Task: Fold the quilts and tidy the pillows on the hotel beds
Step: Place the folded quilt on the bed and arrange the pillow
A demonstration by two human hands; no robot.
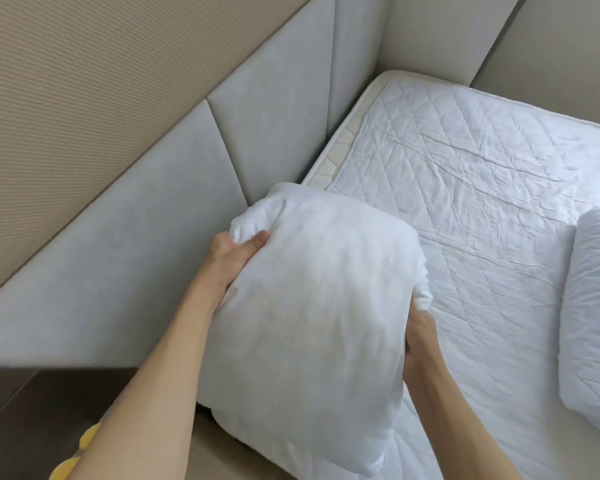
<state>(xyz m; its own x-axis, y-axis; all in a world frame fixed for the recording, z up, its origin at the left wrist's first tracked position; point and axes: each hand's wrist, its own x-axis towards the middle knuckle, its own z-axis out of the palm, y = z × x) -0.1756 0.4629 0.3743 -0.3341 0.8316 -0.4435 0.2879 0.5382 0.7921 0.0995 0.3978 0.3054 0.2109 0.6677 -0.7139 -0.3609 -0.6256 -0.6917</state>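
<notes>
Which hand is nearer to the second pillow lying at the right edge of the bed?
Right. The right hand grips the held pillow on the side facing the second pillow; the left hand grips its far side.

White pillow gripped at opposite corners by left hand and right hand, above quilted mattress.

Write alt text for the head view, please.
Both hands grip a white pillow above the bed's corner: left hand pinching its top corner, right hand on its side. A second pillow lies on the quilted mattress pad.
</notes>
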